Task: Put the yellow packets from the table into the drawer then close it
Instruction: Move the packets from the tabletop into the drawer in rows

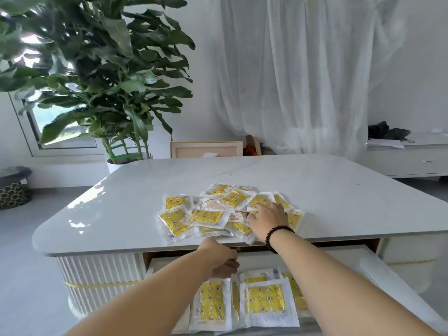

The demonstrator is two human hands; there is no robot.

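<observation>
Currently —
right hand [268, 221]: fingers spread flat on table packets [211, 217], gathering
left hand [221, 259]: fingers curled inside drawer [378, 270]; grasp unclear
drawer packets [265, 299]: below fingers, stacked

both bare forearms are extended forward from the bottom edge toward 12 o'clock. the right hand [268, 220] is laid palm down, its fingers spread and pointed toward 11 o'clock; a dark beaded bracelet [277, 237] is worn on its wrist. the left hand [221, 259] is held lower, at 7 o'clock from the right, knuckles up, fingers curled downward.
</observation>
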